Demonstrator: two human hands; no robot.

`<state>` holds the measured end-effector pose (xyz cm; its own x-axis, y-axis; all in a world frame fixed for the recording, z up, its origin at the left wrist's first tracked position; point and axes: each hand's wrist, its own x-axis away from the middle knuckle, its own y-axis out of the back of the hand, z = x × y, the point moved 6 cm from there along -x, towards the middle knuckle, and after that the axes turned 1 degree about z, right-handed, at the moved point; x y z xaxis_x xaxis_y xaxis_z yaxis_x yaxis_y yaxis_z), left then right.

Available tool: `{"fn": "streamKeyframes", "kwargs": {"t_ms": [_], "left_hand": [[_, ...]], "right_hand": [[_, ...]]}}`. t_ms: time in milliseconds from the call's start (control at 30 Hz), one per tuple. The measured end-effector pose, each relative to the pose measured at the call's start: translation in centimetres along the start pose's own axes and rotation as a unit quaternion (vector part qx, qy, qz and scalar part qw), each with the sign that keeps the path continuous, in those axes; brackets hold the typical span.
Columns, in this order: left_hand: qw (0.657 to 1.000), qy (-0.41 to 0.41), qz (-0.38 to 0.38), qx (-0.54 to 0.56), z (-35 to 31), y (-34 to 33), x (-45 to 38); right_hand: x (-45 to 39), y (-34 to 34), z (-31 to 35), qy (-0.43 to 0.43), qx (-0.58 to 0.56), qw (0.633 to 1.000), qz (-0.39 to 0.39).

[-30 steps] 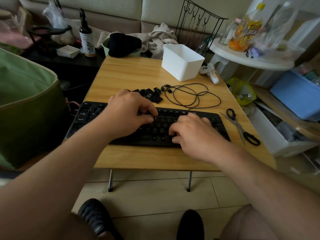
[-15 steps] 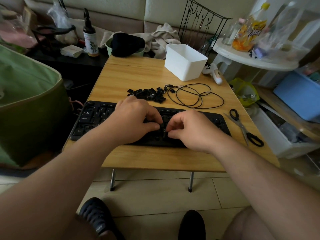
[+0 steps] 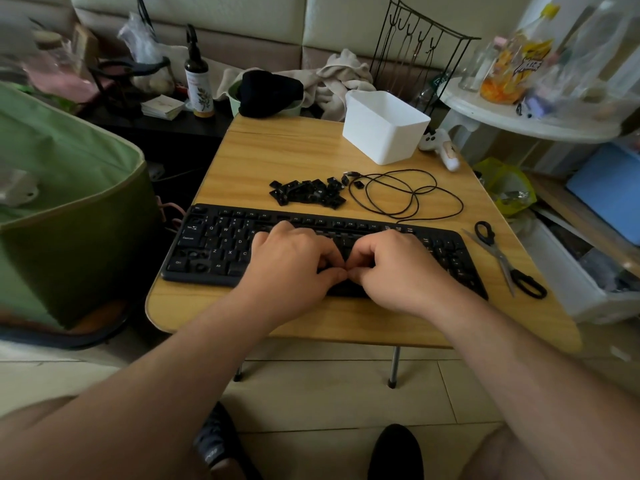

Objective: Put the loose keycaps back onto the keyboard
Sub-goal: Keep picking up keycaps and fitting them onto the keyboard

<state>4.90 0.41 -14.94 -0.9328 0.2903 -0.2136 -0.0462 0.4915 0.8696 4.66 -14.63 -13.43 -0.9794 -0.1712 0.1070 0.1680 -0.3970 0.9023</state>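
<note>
Resting over the middle of the black keyboard (image 3: 221, 244), the left hand (image 3: 291, 268) and right hand (image 3: 401, 268) are meeting fingertip to fingertip, fingers curled and pinching at one spot near the keyboard's front row; whether a keycap is sitting between them I cannot tell. Several sockets at the keyboard's 8 o'clock corner are showing bare. The loose keycaps (image 3: 308, 192) are lying in a heap just beyond the keyboard at 12 o'clock, beside the coiled black cable (image 3: 408, 199). The scissors (image 3: 502, 261) are lying at 3 o'clock, near the right edge of the wooden table (image 3: 277, 150). The white bin (image 3: 384, 129) is standing at 1 o'clock, with bare tabletop stretching toward 11 o'clock.
</note>
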Motion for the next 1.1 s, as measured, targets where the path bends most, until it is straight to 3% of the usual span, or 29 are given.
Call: {"fn": "streamKeyframes", "kwargs": {"t_ms": [167,267,367,433,500,767,900,1000,1100], "left_hand": [[1.000,-0.013,0.000,-0.003,-0.2,0.5,0.2],[0.998,-0.039,0.006,0.047,0.5,3.6,0.2],[0.979,0.045,-0.001,0.200,3.1,7.1,0.7],[0.933,0.125,-0.015,0.338,5.6,8.3,1.3],[0.903,0.180,-0.016,0.390,7.6,9.1,2.1],[0.888,0.286,0.011,0.361,12.8,8.9,6.3],[0.890,0.285,-0.003,0.355,13.9,9.0,6.9],[0.899,0.277,0.009,0.339,14.2,8.8,6.7],[0.879,0.281,0.018,0.385,14.4,8.7,6.4]], "right_hand": [[0.0,0.2,0.0,-0.010,0.011,1.000,0.011],[-0.6,1.5,0.9,-0.020,-0.119,0.993,-0.002],[-2.2,1.5,5.0,0.017,-0.274,0.962,0.000],[-3.2,1.1,8.2,0.051,-0.311,0.949,-0.001],[-4.0,0.5,10.7,0.082,-0.318,0.945,-0.002],[-4.0,-3.2,14.4,0.159,-0.165,0.973,0.019],[-3.5,-3.7,15.7,0.202,-0.100,0.974,0.005],[-3.3,-3.8,16.8,0.233,0.014,0.972,-0.039],[-3.3,-3.5,17.3,0.254,0.038,0.965,-0.053]]}}
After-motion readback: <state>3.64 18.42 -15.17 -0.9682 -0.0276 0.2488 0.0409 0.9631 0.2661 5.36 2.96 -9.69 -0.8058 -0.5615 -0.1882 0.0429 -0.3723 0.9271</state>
